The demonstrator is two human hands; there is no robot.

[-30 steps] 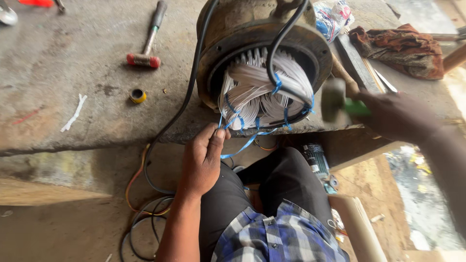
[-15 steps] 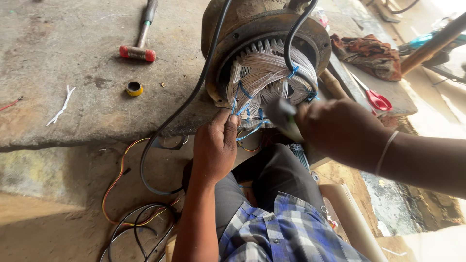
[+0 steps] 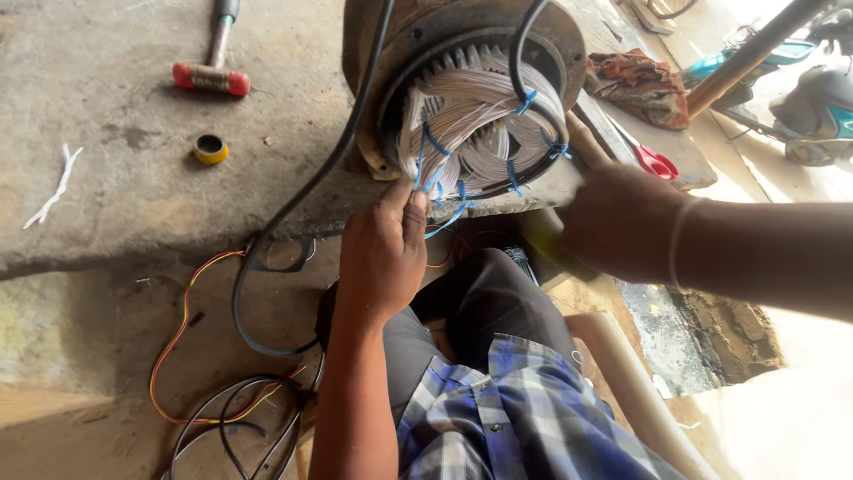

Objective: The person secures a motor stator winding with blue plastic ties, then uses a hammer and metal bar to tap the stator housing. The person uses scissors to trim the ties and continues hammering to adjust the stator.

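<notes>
Left hand [image 3: 384, 253] pinched on white winding wires [image 3: 462, 124] near the motor stator [image 3: 462, 53]; right hand [image 3: 617, 222] fisted around a blurred tool handle [image 3: 544, 238].

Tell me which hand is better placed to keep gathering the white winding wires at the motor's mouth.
Left. The left hand already pinches the white winding wires by the blue ties, while the right hand grips a wooden-handled tool beside the motor housing.

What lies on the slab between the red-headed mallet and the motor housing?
In the head view, the slab between the mallet and the motor housing is mostly bare concrete; only a black cable crosses right beside the housing.
</notes>
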